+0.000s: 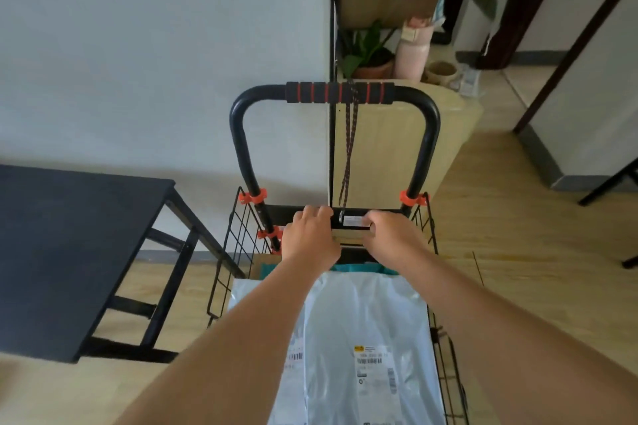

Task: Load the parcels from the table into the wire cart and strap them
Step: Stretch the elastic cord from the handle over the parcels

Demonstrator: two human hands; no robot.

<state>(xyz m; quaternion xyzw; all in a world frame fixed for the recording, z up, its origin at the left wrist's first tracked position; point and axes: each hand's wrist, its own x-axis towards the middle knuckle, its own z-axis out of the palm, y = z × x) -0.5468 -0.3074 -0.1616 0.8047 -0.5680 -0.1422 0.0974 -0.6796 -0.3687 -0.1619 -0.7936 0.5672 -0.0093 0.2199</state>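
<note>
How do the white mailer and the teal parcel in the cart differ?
The white mailer lies on top, mostly exposed; the teal parcel sits under it, only an edge showing. The white mailer carries barcode labels; none visible on the teal parcel. Both are inside the wire cart.

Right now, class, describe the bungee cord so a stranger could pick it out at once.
Start at the cart, then its handle's red-ringed grip. The cord hangs from that grip down to a hook at the crossbar. It alone is thin, speckled and limp among rigid tubes and wires.
</note>
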